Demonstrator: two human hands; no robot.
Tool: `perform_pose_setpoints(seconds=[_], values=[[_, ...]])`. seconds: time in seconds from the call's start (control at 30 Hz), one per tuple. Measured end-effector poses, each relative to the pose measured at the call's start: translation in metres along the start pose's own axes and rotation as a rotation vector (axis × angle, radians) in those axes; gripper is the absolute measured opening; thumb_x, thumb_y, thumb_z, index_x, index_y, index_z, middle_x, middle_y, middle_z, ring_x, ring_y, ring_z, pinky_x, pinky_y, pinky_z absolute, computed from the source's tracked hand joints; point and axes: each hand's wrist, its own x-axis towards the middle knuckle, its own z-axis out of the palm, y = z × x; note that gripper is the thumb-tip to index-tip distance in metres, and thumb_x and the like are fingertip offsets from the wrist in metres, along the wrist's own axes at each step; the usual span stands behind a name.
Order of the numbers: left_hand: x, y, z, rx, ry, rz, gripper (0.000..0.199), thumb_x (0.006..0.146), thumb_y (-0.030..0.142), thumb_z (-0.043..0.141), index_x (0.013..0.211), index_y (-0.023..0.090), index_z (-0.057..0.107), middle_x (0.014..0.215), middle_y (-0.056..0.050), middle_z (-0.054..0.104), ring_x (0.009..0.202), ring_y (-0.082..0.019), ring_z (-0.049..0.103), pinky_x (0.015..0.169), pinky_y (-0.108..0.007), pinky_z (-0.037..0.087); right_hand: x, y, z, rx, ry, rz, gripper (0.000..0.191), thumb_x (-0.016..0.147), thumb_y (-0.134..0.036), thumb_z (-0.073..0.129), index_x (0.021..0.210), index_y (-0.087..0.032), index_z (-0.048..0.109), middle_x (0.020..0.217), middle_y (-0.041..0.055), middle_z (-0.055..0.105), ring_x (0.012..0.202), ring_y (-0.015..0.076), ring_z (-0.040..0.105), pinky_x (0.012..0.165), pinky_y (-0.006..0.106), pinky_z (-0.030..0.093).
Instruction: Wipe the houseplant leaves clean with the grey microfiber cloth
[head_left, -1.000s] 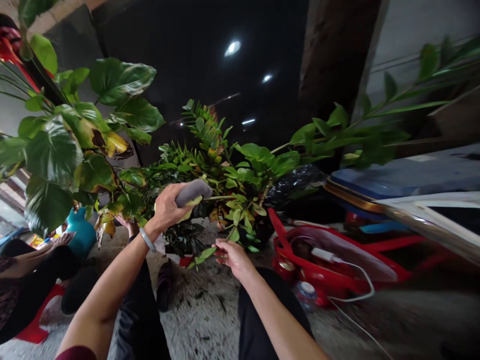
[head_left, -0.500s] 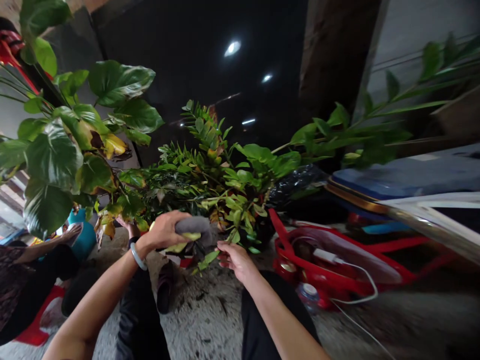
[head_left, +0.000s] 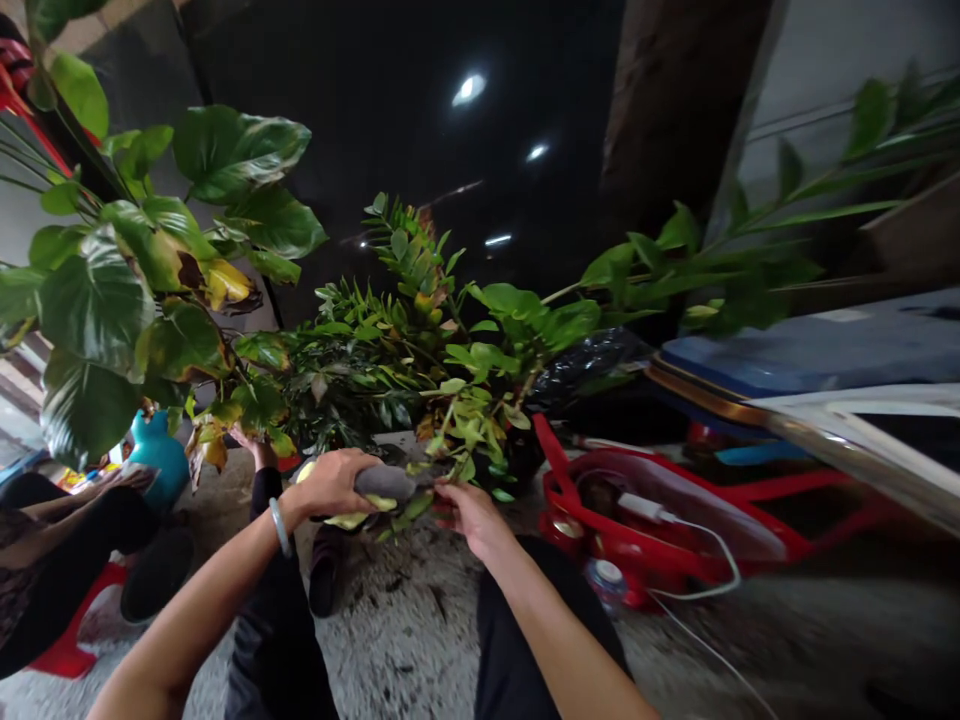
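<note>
My left hand (head_left: 335, 484), with a pale bangle at the wrist, is closed round a grey cloth (head_left: 384, 483). Yellow material (head_left: 346, 520) shows below its fingers; whether it belongs to the cloth I cannot tell. The cloth lies against a leafy stem of the potted plant (head_left: 469, 430). Close to the cloth's right end, my right hand (head_left: 466, 512) pinches at a green leaf (head_left: 417, 507) or its stem. The exact grip of those fingertips is partly hidden.
A red basket (head_left: 675, 545) with a white charger (head_left: 643, 507) and cable stands at right, beside a bottle (head_left: 606, 578). Large-leaved foliage (head_left: 97, 300) hangs at left. Other people sit by a teal watering can (head_left: 161, 460). A blue-topped surface (head_left: 825, 345) juts in at right.
My left hand has lowered slightly with the grey cloth, which now lies flatter along the leaves. The right hand stays in nearly the same place. The stem has shifted with the hands.
</note>
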Motion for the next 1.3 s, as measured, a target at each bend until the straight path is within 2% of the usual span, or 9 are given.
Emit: perform_pose_setpoints(seconds=[0.17, 0.27, 0.47, 0.57, 0.73, 0.83, 0.9, 1.1, 1.3], values=[[0.022, 0.01, -0.056, -0.081, 0.49, -0.029, 0.047, 0.075, 0.038, 0.081, 0.119, 0.026, 0.07, 0.117, -0.006, 0.074, 0.105, -0.028, 0.07, 0.093, -0.039, 0.055, -0.002, -0.003, -0.002, -0.006, -0.003, 0.005, 0.013, 0.069, -0.012, 0.073, 0.078, -0.019, 0.066, 0.064, 0.002, 0.074, 0.047, 0.0142, 0.065, 0.04, 0.022, 0.05], [0.045, 0.002, -0.062, -0.058, 0.723, -0.143, 0.051, 0.077, 0.036, 0.079, 0.126, 0.024, 0.067, 0.124, -0.008, 0.071, 0.114, -0.029, 0.066, 0.102, -0.041, 0.051, -0.004, -0.001, 0.001, -0.011, -0.001, -0.003, 0.011, 0.072, -0.012, 0.071, 0.08, -0.019, 0.066, 0.067, 0.0025, 0.076, 0.05, 0.0142, 0.066, 0.043, 0.022, 0.052], [0.016, -0.015, 0.0, -0.041, 0.337, -0.08, 0.052, 0.071, 0.03, 0.084, 0.12, 0.019, 0.071, 0.115, -0.012, 0.074, 0.106, -0.035, 0.07, 0.093, -0.045, 0.056, -0.003, 0.002, 0.002, -0.008, 0.004, -0.012, 0.012, 0.071, -0.013, 0.071, 0.08, -0.019, 0.066, 0.065, 0.0017, 0.075, 0.049, 0.0148, 0.067, 0.044, 0.022, 0.052], [-0.01, -0.006, 0.0, -0.125, 0.222, -0.005, 0.049, 0.07, 0.033, 0.085, 0.117, 0.025, 0.073, 0.113, -0.008, 0.076, 0.1, -0.032, 0.072, 0.087, -0.043, 0.059, 0.0, 0.001, -0.001, 0.0, -0.006, -0.008, 0.012, 0.071, -0.014, 0.073, 0.078, -0.019, 0.065, 0.059, 0.0001, 0.072, 0.043, 0.0133, 0.062, 0.041, 0.022, 0.049], [0.008, 0.017, -0.052, -0.185, 0.483, -0.005, 0.045, 0.077, 0.037, 0.078, 0.12, 0.026, 0.07, 0.12, -0.005, 0.073, 0.11, -0.027, 0.068, 0.1, -0.04, 0.054, 0.0, 0.0, 0.0, -0.003, -0.011, 0.005, 0.011, 0.071, -0.014, 0.073, 0.079, -0.018, 0.066, 0.058, 0.0, 0.072, 0.042, 0.0122, 0.061, 0.04, 0.021, 0.05], [0.031, 0.013, -0.054, -0.165, 0.653, -0.072, 0.048, 0.078, 0.036, 0.078, 0.124, 0.024, 0.067, 0.123, -0.006, 0.071, 0.115, -0.026, 0.065, 0.103, -0.039, 0.051, -0.003, 0.002, 0.005, -0.009, -0.008, 0.0, 0.013, 0.072, -0.014, 0.072, 0.084, -0.018, 0.067, 0.065, 0.0013, 0.075, 0.049, 0.0133, 0.066, 0.042, 0.021, 0.052], [0.035, 0.002, -0.032, -0.136, 0.618, -0.104, 0.049, 0.078, 0.037, 0.079, 0.124, 0.024, 0.067, 0.122, -0.008, 0.071, 0.113, -0.026, 0.066, 0.102, -0.04, 0.052, -0.005, 0.003, 0.008, -0.011, -0.006, -0.003, 0.013, 0.074, -0.013, 0.07, 0.085, -0.018, 0.067, 0.068, 0.0018, 0.076, 0.051, 0.0133, 0.067, 0.044, 0.021, 0.053], [-0.005, -0.02, 0.025, -0.093, 0.093, 0.012, 0.051, 0.068, 0.028, 0.085, 0.117, 0.023, 0.073, 0.113, -0.008, 0.075, 0.101, -0.029, 0.072, 0.088, -0.039, 0.058, -0.001, 0.005, 0.003, -0.011, -0.003, 0.016, 0.01, 0.074, -0.01, 0.067, 0.08, -0.017, 0.066, 0.067, 0.0021, 0.076, 0.047, 0.0124, 0.064, 0.042, 0.021, 0.051], [0.01, -0.013, -0.021, -0.247, 0.473, -0.124, 0.053, 0.072, 0.033, 0.082, 0.123, 0.024, 0.069, 0.122, -0.006, 0.072, 0.111, -0.025, 0.068, 0.1, -0.038, 0.051, 0.005, 0.006, -0.005, 0.037, 0.01, 0.036, 0.019, 0.066, -0.008, 0.072, 0.08, -0.019, 0.067, 0.065, 0.0021, 0.076, 0.05, 0.0146, 0.066, 0.042, 0.021, 0.047]])
